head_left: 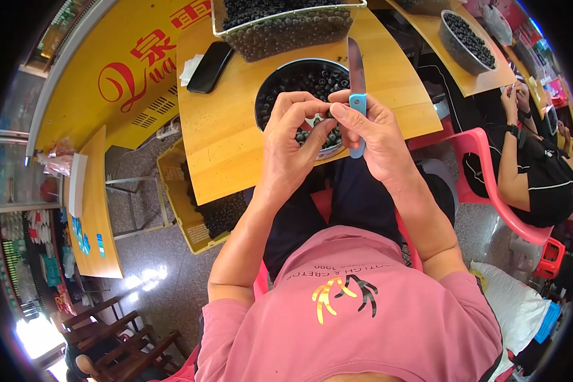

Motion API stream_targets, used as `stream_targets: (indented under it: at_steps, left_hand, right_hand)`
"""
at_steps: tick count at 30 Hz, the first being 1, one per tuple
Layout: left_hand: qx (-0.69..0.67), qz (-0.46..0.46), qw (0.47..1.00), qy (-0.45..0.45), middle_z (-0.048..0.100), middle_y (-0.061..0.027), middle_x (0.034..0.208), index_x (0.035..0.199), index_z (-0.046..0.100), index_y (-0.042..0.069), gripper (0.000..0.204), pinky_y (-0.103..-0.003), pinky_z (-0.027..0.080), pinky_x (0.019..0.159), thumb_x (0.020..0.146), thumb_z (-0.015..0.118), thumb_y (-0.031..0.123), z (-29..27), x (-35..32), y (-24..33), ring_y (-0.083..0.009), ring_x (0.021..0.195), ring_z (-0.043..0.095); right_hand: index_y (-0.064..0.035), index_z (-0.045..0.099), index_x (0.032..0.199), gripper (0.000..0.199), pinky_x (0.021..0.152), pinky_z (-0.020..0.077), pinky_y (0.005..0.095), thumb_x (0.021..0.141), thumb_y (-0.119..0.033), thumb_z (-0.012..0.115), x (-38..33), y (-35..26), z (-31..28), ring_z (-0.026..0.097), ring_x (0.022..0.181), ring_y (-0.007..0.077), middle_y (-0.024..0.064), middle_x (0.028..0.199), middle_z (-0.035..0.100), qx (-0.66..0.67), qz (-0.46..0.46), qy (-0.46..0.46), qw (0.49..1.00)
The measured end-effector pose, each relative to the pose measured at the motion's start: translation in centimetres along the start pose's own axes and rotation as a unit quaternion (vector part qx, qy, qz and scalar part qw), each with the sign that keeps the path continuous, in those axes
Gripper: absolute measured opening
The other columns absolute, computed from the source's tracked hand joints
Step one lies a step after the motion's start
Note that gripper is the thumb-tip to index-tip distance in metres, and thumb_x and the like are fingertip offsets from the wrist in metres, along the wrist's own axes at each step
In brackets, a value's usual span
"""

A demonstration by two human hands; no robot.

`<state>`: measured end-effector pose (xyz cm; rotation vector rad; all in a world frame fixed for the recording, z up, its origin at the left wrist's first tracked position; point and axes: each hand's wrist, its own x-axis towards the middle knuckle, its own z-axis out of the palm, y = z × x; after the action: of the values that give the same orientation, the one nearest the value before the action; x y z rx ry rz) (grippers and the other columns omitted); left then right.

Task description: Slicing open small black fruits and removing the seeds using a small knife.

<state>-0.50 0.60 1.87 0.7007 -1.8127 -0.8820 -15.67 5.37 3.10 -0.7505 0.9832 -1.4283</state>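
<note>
My right hand (pixel 372 127) grips a folding knife (pixel 358 105) by its light blue handle, the blade pointing up and away from me. Its thumb and fingertips meet those of my left hand (pixel 290 137), which pinches a small dark round piece (pixel 330 115); the fingers partly cover it. Both hands are held over the near part of a round dark bowl (pixel 259 105) on the wooden table (pixel 216 146). Small dark round pieces fill much of the bowl, with greenish ones near its front. Behind it stands a clear rectangular tub (pixel 293 43) heaped with similar dark pieces.
A black phone (pixel 210 67) lies on white paper left of the tub. Below the table's left edge sits a yellow crate (pixel 170 167) with dark pieces. At right, a person in black (pixel 541 169) sits near a pink chair (pixel 490 175) and another filled bowl (pixel 468 44).
</note>
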Motion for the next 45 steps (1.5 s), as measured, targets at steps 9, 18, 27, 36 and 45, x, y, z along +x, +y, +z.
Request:
stream_targets:
  at_steps: [9,18,27,36,45]
  left_hand:
    - [-0.271,-0.099,0.957,0.022,0.057,-0.0021,0.1,0.107,0.057,0.003,0.019,-0.022,0.046,0.071,0.09,0.066,0.006,0.5,-1.2,-1.0,-0.0079,0.086,0.054]
    - [-0.332,-0.175,0.927,-0.016,0.065,-0.0034,0.093,0.109,0.058,0.002,0.02,-0.021,0.046,0.069,0.091,0.065,0.007,0.1,-1.3,-0.6,-0.0061,0.077,0.055]
    - [-0.388,-0.199,0.9,0.002,0.065,-0.0048,0.092,0.108,0.058,0.001,0.021,-0.022,0.046,0.069,0.09,0.067,0.008,0.4,-1.5,-1.0,-0.0087,0.075,0.055]
    - [-0.485,-0.183,0.854,-0.041,0.062,-0.0067,0.091,0.104,0.06,0.002,0.016,-0.026,0.043,0.065,0.09,0.065,0.008,-0.1,-1.9,0.4,-0.013,0.072,0.053]
    - [-0.398,-0.162,0.903,0.022,0.063,-0.0053,0.091,0.103,0.061,0.0,0.014,-0.022,0.046,0.066,0.09,0.064,0.001,0.7,-2.0,-0.6,-0.0097,0.074,0.057]
  right_hand:
    - [-0.002,0.065,0.104,0.021,0.053,0.04,0.0213,0.093,-0.019,0.064,-0.5,-0.6,0.3,0.051,0.061,0.0039,-0.0019,0.077,0.061,-0.207,-0.119,-0.001,0.971]
    - [0.0005,0.065,0.103,0.02,0.06,0.0491,0.0317,0.085,-0.009,0.068,-0.2,-1.2,-1.9,0.062,0.069,0.0265,0.0126,0.084,0.065,-0.547,-0.396,-0.045,0.736]
    - [-0.0015,0.065,0.104,0.021,0.058,0.0486,0.0346,0.083,-0.007,0.068,-0.3,-1.0,-1.8,0.061,0.069,0.0261,0.0115,0.084,0.064,-0.551,-0.401,-0.033,0.731]
    - [-0.0001,0.066,0.097,0.017,0.059,0.0473,0.0317,0.088,-0.015,0.068,1.1,0.1,-3.5,0.061,0.065,0.0208,0.0087,0.077,0.064,-0.553,-0.362,0.076,0.747]
    - [-0.0024,0.065,0.089,0.024,0.059,0.036,0.0192,0.091,-0.027,0.069,-0.8,-1.8,-0.2,0.043,0.068,0.0023,-0.0051,0.071,0.052,-0.277,-0.106,-0.043,0.954]
